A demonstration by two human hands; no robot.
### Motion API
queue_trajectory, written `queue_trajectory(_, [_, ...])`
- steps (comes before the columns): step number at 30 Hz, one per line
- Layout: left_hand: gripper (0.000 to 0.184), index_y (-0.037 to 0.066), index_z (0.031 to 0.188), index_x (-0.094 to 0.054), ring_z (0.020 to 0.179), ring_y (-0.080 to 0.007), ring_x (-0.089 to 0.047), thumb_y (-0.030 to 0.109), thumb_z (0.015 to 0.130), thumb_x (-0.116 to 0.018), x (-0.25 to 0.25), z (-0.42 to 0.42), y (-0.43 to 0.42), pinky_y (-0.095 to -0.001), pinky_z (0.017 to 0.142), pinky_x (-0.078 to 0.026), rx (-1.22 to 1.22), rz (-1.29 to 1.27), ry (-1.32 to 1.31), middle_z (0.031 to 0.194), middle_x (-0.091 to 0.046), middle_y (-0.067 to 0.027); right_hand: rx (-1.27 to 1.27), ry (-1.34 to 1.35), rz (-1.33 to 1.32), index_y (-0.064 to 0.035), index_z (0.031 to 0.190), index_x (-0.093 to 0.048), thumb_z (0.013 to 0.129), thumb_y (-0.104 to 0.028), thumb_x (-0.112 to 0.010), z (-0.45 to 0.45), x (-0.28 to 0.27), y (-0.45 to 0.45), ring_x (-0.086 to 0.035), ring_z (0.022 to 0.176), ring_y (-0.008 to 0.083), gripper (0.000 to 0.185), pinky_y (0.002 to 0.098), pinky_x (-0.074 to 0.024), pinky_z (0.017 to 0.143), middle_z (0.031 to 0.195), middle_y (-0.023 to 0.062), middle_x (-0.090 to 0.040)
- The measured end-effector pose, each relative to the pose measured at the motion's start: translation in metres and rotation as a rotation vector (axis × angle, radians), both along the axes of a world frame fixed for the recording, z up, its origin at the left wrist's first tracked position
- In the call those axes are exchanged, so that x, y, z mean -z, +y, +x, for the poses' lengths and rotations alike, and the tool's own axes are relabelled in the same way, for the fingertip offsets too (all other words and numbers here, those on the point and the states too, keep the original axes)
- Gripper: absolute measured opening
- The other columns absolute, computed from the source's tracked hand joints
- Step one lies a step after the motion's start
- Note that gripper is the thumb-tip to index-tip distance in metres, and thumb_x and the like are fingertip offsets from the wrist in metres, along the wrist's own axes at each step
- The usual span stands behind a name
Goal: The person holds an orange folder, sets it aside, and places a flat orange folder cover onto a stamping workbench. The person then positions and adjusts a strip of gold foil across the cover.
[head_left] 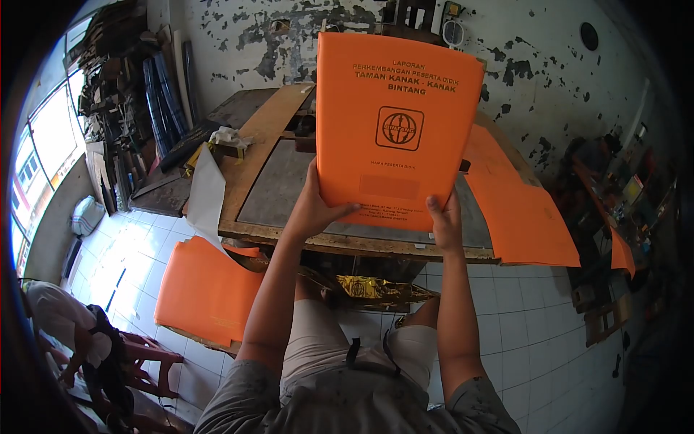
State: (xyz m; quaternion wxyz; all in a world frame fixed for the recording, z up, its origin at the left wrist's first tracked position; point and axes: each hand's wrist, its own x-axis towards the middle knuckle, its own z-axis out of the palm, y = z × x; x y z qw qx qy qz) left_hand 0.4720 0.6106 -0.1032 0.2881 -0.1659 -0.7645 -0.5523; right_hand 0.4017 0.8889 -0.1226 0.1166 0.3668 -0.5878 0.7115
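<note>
An orange printed cover [397,159] with dark lettering and a globe emblem is held upright above the work table. My left hand [315,210] grips its lower left edge, thumb across the front. At the lower right corner, my right hand [446,217] is closed on it, thumb also in front. The fingers behind the cover are hidden. Beyond it lies the table's dark grey board [278,192]. More orange sheets [517,210] lie on the table's right side and hang over its front edge.
Orange sheets [206,289] rest low at the left, beside a grey-white sheet [208,195]. Gold foil [383,288] lies below the table's front edge. A person [79,336] bends near a red stool [152,362] at lower left. Boards [108,87] lean against the back left wall.
</note>
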Motion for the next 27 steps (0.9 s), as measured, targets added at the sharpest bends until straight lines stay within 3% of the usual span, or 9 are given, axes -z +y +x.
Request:
queue_trajectory(22, [0.105, 0.006, 0.154, -0.026, 0.135, -0.0279, -0.050, 0.018, 0.073, -0.092, 0.009, -0.006, 0.000, -0.0430, 0.111, -0.044, 0.070, 0.099, -0.030, 0.145, -0.049, -0.0170, -0.008, -0.040, 0.000, -0.0040, 0.144, -0.046, 0.103, -0.036, -0.062, -0.004, 0.007, -0.001, -0.055, 0.120, 0.0137, 0.055, 0.0342, -0.0423, 0.105, 0.128, 0.0051, -0.059])
queue_trajectory(25, [0.103, 0.008, 0.154, -0.027, 0.135, -0.0252, -0.048, 0.011, 0.073, -0.091, 0.010, -0.006, 0.000, -0.0422, 0.111, -0.045, 0.072, 0.105, -0.046, 0.144, -0.048, -0.0142, -0.005, -0.047, 0.000, -0.0041, 0.144, -0.046, 0.103, -0.036, -0.062, -0.003, 0.007, -0.001, -0.055, 0.120, 0.0137, 0.054, 0.0341, -0.0424, 0.105, 0.128, 0.0052, -0.059])
queue_trajectory(27, [0.104, 0.007, 0.154, -0.026, 0.135, -0.0272, -0.049, 0.016, 0.073, -0.092, 0.011, -0.006, 0.000, -0.0428, 0.111, -0.045, 0.069, 0.098, -0.044, 0.144, -0.048, -0.0162, 0.005, -0.053, 0.004, -0.0042, 0.144, -0.046, 0.103, -0.036, -0.062, -0.002, 0.007, -0.002, -0.055, 0.120, 0.0137, 0.054, 0.0341, -0.0426, 0.105, 0.128, 0.0052, -0.059])
